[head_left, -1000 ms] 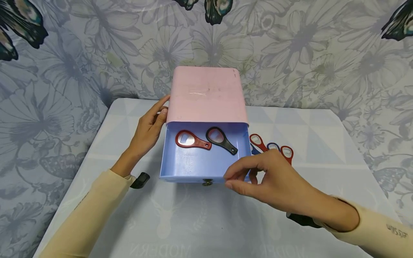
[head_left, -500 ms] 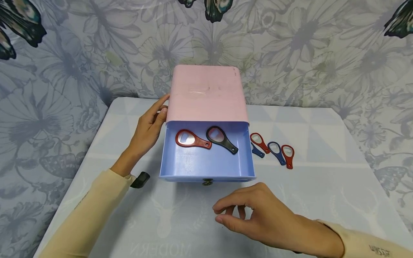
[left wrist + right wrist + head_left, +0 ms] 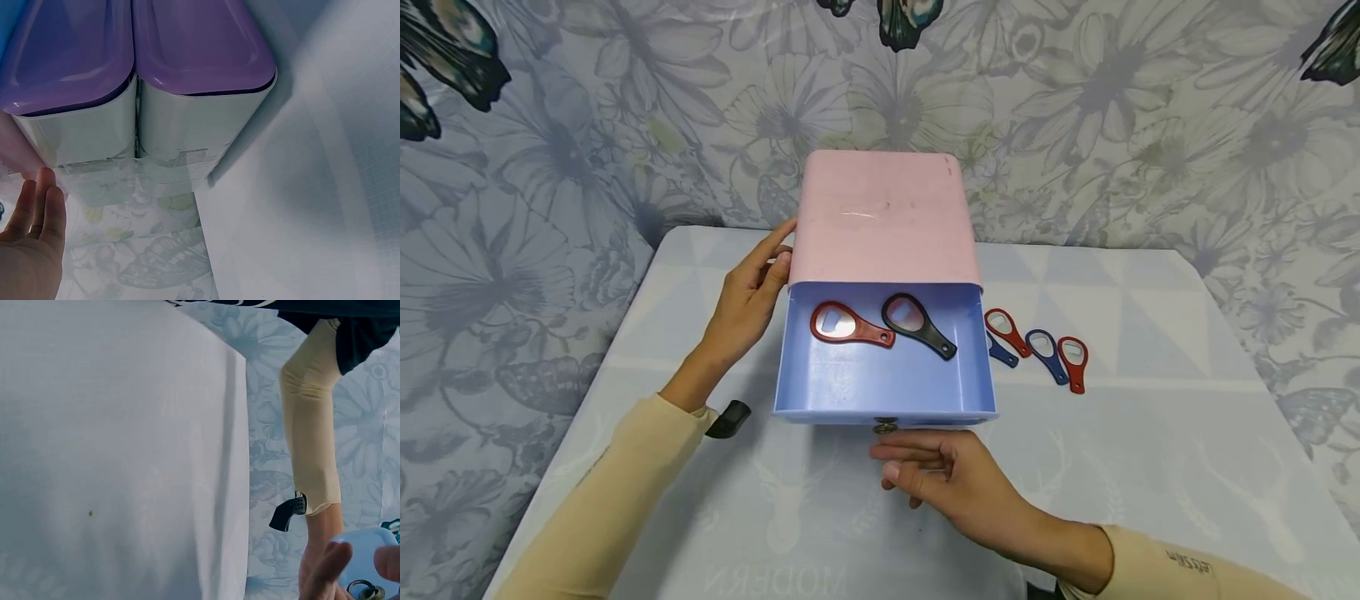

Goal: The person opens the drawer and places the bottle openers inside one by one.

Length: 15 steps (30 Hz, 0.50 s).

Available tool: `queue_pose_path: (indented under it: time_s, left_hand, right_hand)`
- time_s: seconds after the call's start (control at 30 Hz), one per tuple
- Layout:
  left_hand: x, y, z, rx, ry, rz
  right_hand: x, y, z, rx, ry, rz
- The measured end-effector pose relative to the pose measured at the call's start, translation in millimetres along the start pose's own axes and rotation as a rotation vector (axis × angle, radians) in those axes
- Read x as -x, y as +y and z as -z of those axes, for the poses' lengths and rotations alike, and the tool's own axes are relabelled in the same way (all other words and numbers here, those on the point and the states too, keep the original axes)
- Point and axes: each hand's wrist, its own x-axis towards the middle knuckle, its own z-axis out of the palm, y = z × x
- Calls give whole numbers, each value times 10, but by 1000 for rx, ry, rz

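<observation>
A pink-topped drawer unit [image 3: 880, 217] stands on the table, its light blue drawer [image 3: 865, 383] pulled out toward me. Inside lie a red magnifying glass [image 3: 850, 325] and a black magnifying glass [image 3: 919, 325], handles slanting right. My left hand [image 3: 741, 308] rests against the unit's left side with fingers extended; the left wrist view shows its fingertips at the pink wall [image 3: 22, 147]. In front of the drawer, the fingers of my right hand [image 3: 962, 492] are fairly straight, their tips just below the metal ring knob [image 3: 886, 425]. In the right wrist view, the knob [image 3: 365, 590] appears between fingers and thumb.
Right of the drawer lie several small magnifiers, among them a red one [image 3: 1073, 364] and a blue one [image 3: 1047, 356]. Lower purple-fronted drawers [image 3: 206, 47] show in the left wrist view. A flowered wall covering [image 3: 1075, 150] stands behind the table [image 3: 1150, 442].
My right hand has left the drawer's front right corner, dropped toward me, then moved left and up to the knob, its fingers straightening. The left hand has stayed put.
</observation>
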Motion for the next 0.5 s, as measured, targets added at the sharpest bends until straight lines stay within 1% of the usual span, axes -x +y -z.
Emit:
queue_pose_path:
  time_s: [0.2,0.33,0.5]
  left_hand:
    - [-3,-4,2,-6,3,0]
    - [-8,-14,4,-1,3,6]
    - [-9,-20,-1,4,-1,7]
  right_hand:
    - [-36,-15,-21,-67,61,-27]
    - [-59,-18,-37,-78,92,-35]
    - [-80,-30,-51,-78,118,-23]
